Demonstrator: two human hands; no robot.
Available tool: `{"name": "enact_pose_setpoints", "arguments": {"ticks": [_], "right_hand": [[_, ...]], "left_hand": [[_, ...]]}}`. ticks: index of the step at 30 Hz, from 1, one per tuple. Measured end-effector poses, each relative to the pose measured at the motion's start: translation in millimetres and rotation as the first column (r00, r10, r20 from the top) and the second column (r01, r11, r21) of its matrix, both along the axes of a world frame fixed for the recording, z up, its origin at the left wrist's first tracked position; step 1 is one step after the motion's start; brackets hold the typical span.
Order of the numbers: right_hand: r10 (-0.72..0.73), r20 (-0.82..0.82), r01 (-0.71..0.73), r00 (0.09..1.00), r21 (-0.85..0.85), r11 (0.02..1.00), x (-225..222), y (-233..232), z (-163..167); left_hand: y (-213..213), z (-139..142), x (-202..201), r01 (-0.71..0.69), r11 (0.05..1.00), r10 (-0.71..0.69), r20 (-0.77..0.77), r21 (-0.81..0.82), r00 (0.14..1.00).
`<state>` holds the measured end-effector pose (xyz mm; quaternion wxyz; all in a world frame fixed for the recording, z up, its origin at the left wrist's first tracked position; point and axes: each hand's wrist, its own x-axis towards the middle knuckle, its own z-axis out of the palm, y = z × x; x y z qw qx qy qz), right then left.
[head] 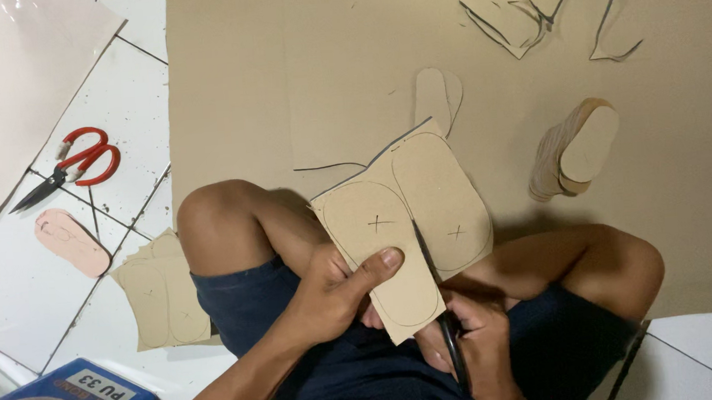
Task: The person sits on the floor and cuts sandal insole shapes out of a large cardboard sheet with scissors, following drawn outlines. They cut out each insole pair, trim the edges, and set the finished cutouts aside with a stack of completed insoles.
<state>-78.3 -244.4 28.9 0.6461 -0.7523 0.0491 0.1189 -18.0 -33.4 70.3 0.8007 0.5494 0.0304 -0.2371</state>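
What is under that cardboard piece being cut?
Under the cardboard piece lie the person's bare knees and dark shorts, then the large cardboard sheet. Part of the left hand and right hand is hidden behind it.

Two scissors, two hands

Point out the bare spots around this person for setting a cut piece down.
Bare cardboard sheet lies left of the offcuts. More is right of the stack of cut soles. White tiles below the pink template are free. The lap, left hand and right hand are crowded.
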Motion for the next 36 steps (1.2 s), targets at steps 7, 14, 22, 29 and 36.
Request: {"name": "enact_pose_setpoints", "arguments": {"ticks": [7,14,22,29,36], "right_hand": [[0.031,-0.204,0.021,0.978,0.247,0.969,7,-2,12],[-0.047,-0.25,0.108,0.967,0.236,0.966,-4,3,4],[0.423,-0.169,-0.338,0.89,0.377,0.862,23,-27,0],[0.43,-0.25,-0.256,0.867,0.516,0.817,15,-23,-6],[0.182,-0.106,-0.173,0.978,0.087,0.981,15,-15,-15]], "left_hand": [[8,-2,5,-0.089,0.993,0.076,0.157,0.076,0.985],[2,-2,0,-0.05,0.998,0.047,0.091,0.039,0.995],[11,-4,11,-0.006,0.999,-0.011,0.397,0.042,0.918],[28,11,25,0.0,0.951,-0.111,0.341,0.308,0.934],[-3,4,14,0.079,0.986,-0.079,-0.012,0.144,0.997]]}}
